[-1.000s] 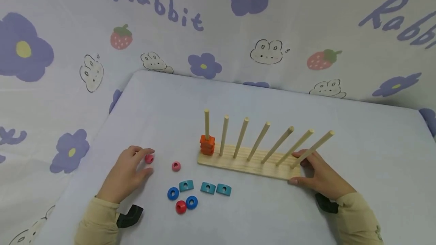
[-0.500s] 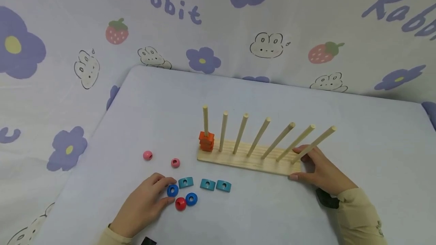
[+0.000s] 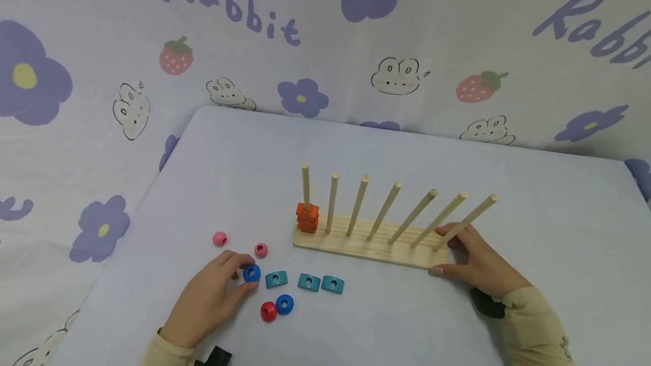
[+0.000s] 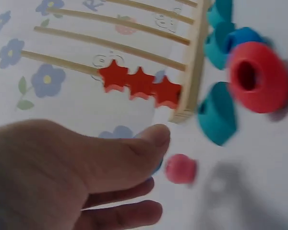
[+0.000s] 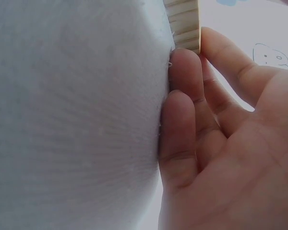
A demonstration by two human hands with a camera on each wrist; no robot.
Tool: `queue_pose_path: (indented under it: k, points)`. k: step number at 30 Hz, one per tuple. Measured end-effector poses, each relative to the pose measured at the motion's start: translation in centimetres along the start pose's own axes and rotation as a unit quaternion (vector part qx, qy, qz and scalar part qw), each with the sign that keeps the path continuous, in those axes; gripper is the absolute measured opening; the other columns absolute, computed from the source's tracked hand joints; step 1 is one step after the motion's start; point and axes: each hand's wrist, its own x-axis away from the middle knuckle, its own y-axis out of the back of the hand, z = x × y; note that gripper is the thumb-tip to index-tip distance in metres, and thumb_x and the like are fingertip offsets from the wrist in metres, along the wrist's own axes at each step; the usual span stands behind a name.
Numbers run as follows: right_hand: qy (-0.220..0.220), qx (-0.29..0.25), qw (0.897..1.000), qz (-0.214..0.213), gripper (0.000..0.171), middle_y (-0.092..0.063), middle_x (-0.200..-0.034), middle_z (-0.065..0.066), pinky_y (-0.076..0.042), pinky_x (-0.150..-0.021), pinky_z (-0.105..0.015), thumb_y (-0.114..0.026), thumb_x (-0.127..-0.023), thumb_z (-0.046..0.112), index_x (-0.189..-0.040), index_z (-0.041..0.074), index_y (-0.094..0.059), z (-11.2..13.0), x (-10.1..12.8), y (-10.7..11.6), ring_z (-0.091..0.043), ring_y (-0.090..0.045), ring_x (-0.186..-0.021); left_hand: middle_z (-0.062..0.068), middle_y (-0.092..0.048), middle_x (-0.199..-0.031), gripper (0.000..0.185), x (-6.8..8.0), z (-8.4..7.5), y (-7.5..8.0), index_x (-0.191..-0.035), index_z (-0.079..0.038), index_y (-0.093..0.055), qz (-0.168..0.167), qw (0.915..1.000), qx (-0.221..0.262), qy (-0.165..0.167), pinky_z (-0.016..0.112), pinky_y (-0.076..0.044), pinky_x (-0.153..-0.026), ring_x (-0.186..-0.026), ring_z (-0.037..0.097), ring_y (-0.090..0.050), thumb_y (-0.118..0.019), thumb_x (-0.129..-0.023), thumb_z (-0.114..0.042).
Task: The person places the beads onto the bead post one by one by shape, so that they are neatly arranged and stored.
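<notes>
Between its thumb and fingertips my left hand pinches a blue ring bead; in the left wrist view the thumb hides nearly all of that bead. My right hand grips the right end of a wooden peg board, thumb at the front edge and fingers behind. Several upright pegs stand on the board. The leftmost peg carries a stack of orange-red star beads. In the right wrist view the board's end shows beside the fingers.
Two pink beads lie behind my left hand. Three teal curved blocks lie in front of the board. Nearer me, a red bead touches another blue ring. A patterned cloth hangs behind the table.
My left hand has left the pink bead, come nearer and to the right, and taken hold of a blue ring, shifting it slightly back and left. The right hand has kept its grip.
</notes>
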Motion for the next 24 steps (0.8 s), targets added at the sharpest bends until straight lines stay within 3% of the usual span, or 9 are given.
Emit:
queue_pose_path:
  k: [5,10,17,24]
  points:
    - [0.0,-0.003,1.0,-0.002,0.068,-0.045,-0.128,-0.002,-0.031,-0.09,-0.008,-0.08,-0.076,0.035,-0.131,0.012,-0.048,-0.1,0.2,-0.3,-0.007,-0.044,-0.104,-0.002,-0.063,-0.1,0.043,-1.8,-0.9,2.5,-0.11,-0.012,-0.064,-0.089,0.992,0.007,-0.09,0.025,-0.054,-0.067,-0.078,0.008,-0.057,-0.084,-0.072,-0.015]
    - [-0.004,-0.005,1.0,0.001,0.068,-0.044,-0.13,-0.002,-0.032,-0.091,-0.007,-0.079,-0.076,0.037,-0.132,0.013,-0.048,0.1,0.4,-0.4,-0.005,-0.042,-0.106,0.002,-0.064,-0.106,0.044,-4.0,-2.8,4.3,-0.114,-0.009,-0.064,-0.155,0.9782,0.033,-0.134,0.027,-0.054,-0.065,-0.08,0.011,-0.058,-0.083,-0.074,-0.013]
    - [0.003,-0.008,1.0,0.006,0.067,-0.045,-0.13,-0.003,-0.031,-0.092,-0.006,-0.078,-0.077,0.037,-0.132,0.013,-0.048,0.1,0.2,-0.2,-0.003,-0.041,-0.107,0.004,-0.065,-0.105,0.036,-5.7,-5.6,5.3,-0.115,-0.008,-0.064,-0.195,0.9664,0.083,-0.145,0.03,-0.052,-0.063,-0.082,0.014,-0.058,-0.076,-0.083,-0.022]
    - [0.003,0.002,1.0,0.0,0.067,-0.045,-0.129,-0.002,-0.032,-0.091,-0.007,-0.078,-0.077,0.037,-0.132,0.012,-0.048,0.1,-0.1,0.2,-0.006,-0.043,-0.107,0.007,-0.066,-0.104,0.036,-8.4,-8.9,6.8,-0.112,-0.004,-0.065,-0.232,0.9448,0.087,-0.214,0.032,-0.054,-0.074,-0.087,0.017,-0.06,-0.077,-0.082,-0.02]
